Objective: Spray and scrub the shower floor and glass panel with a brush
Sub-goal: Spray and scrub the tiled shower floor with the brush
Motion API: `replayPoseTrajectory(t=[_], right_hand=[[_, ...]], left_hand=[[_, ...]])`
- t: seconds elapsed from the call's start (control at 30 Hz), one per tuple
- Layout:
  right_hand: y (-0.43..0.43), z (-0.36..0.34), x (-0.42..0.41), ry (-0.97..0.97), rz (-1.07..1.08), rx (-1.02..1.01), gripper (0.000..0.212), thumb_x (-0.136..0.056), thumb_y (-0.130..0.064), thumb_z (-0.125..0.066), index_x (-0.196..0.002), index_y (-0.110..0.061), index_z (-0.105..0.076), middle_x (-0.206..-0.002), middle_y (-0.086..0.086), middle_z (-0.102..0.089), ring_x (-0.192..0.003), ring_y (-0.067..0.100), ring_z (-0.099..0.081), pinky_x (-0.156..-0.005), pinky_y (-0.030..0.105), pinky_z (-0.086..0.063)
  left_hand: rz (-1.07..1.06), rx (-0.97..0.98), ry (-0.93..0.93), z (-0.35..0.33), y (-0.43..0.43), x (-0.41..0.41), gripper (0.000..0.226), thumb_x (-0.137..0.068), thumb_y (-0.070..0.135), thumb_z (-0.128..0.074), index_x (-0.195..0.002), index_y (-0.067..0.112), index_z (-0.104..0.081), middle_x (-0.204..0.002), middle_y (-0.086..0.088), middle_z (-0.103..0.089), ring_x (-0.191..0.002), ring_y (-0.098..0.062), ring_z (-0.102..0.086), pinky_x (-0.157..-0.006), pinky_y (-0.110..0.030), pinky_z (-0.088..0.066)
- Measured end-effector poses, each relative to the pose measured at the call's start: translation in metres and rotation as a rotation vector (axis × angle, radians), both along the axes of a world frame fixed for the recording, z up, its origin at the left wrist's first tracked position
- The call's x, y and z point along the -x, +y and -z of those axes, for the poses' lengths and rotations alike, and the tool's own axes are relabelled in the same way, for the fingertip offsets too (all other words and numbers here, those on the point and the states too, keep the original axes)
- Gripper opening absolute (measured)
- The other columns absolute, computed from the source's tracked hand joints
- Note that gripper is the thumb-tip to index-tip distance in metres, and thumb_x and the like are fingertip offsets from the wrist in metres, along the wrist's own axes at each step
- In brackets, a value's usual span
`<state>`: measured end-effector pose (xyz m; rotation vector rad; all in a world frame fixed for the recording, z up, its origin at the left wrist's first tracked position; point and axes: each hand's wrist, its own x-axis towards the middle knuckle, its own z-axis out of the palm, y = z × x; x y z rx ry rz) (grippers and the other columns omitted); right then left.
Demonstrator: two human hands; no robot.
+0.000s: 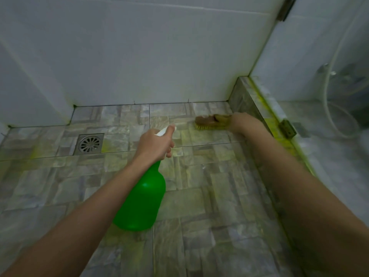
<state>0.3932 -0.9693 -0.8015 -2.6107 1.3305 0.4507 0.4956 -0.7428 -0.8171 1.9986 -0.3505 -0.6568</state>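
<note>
Floor open leftward; curb, perhaps glass, blocks right.

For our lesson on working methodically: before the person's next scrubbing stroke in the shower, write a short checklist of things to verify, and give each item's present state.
1. Brush gripped by the right hand: ok.
2. Bristles down on the floor tiles: ok, as far as can be seen.
3. Spray bottle held in the left hand, nozzle aimed ahead toward the floor near the brush: ok.
4. Liquid left in the bottle: cannot tell.
5. Drain uncovered so water can run off: ok.
6. Yellow-green grime along the curb under the glass panel cleaned off: not ok.
</note>
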Motion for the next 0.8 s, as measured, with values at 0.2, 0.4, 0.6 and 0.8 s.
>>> replayPoseTrajectory(t=[0.2,0.4,0.6,0.8], right_hand=[[-0.001,0.022,-0.009,-0.070,-0.055,0.055,0.052,-0.092,-0.005,-0.035,-0.139,-0.024,-0.042,-0.117,0.018,-0.061,-0.098,0.033,-0.063,-0.072,0.037,-0.048],[-0.003,0.002,-0.016,0.049,-0.039,0.050,0.028,-0.092,-0.009,-0.042,-0.116,-0.002,-0.054,-0.114,0.016,-0.059,-0.099,0.034,-0.060,-0.075,0.037,-0.047],[-0.029,0.026,-0.037,-0.083,-0.071,0.055,0.056,-0.090,-0.004,-0.034,-0.142,-0.024,-0.039,-0.109,0.015,-0.060,-0.080,0.029,-0.055,-0.067,0.037,-0.045],[0.017,-0.003,-0.024,0.084,-0.093,0.020,0.012,-0.093,-0.005,-0.039,-0.096,-0.011,-0.048,-0.088,0.010,-0.055,-0.077,0.027,-0.055,-0.069,0.036,-0.048]], left_hand=[[-0.070,0.096,0.045,0.006,0.006,-0.016,0.044,-0.099,0.051,-0.054,-0.089,0.014,-0.077,-0.095,-0.002,-0.078,-0.063,-0.020,-0.076,-0.053,-0.026,-0.056],[-0.180,0.097,-0.002,0.010,0.016,-0.032,0.047,-0.102,0.050,-0.050,-0.100,0.012,-0.078,-0.089,0.009,-0.073,-0.037,-0.007,-0.060,-0.044,-0.015,-0.047],[-0.147,0.109,-0.112,0.011,0.022,-0.037,0.040,-0.103,0.051,-0.048,-0.089,0.025,-0.075,-0.096,-0.017,-0.077,-0.041,-0.008,-0.055,-0.050,-0.021,-0.046],[-0.094,0.098,-0.218,0.014,0.028,-0.039,0.050,-0.103,0.048,-0.051,-0.101,0.003,-0.070,-0.095,-0.029,-0.071,-0.036,-0.003,-0.049,-0.045,-0.012,-0.040]])
